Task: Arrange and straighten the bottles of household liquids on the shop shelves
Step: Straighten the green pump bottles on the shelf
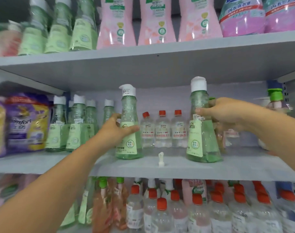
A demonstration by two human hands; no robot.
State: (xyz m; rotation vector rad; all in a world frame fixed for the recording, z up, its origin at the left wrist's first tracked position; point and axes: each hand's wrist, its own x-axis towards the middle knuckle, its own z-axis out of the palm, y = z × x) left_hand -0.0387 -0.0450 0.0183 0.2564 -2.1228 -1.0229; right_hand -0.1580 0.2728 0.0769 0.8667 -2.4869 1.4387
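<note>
Hands reached up to the middle grey metal shelf (pixel 177 167), one on each of two bottles standing near its front edge. The left hand (pixel 115 130) gripped a tall clear green plastic bottle with a white flip cap (pixel 129 125), its thumb crossing the pale green label and its fingers curled round the back of the neck; that bottle stood upright on the shelf, just left of centre. The right hand (pixel 222 111) held a second green bottle of the same kind (pixel 202 128) at the shoulder, fingers wrapped behind it and thumb laid over the small price sticker; it stood well apart from the first, a little nearer the front edge and leaning slightly. Between the two, further back, three small clear bottles with red caps (pixel 162 130) stood in a row side by side, and a small white plastic piece (pixel 161 159) lay on the bare shelf in front of them. To the left, a cluster of more green white-capped bottles (pixel 72 125) crowded beside purple and yellow refill pouches (pixel 25 123). Pink bottles (pixel 136 22) lined the shelf above, and red-capped clear bottles (pixel 210 207) filled the shelf below. A green-capped bottle (pixel 275 98) showed behind the right forearm, too blurred to make out.
</note>
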